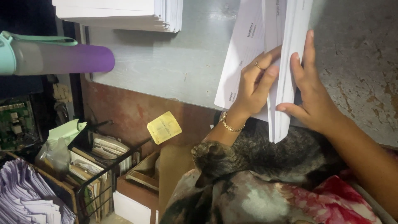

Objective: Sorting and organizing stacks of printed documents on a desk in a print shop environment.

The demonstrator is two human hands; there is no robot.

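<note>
A: Bundle of white printed sheets (286,62) stood on edge on the grey counter (174,62), upper right of the view, lower end reaching down past the counter's edge

B: Held how?

A: Pinched between both hands. Left hand (253,89), ring on one finger and gold bracelet (229,123) at the wrist, grip clenched on the near sheets, thumb laid along the bundle's face. Right hand (313,93) flat against the other side, fingers straight up the paper, thumb hooked under toward the lower end, so grip grasping the bundle too

B: Anything loose from the bundle?

A: One sheet (242,54) fanned out to the left, tilted, printed lines faintly visible, lying on the counter behind the left hand

B: Below the hands?

A: Tabby cat (265,155) curled just under both wrists, head toward the left, resting on a patterned red and white cloth (323,199)

B: Further out?

A: Second stack of white paper (124,14) at the counter's top edge, well apart from the hands. Purple bottle with a mint lid (54,58) lying on its side at far left. Yellow note (164,127) stuck on the brown panel under the counter. Wire rack of papers (103,161) and a pile of lilac sheets (25,195) at lower left
</note>
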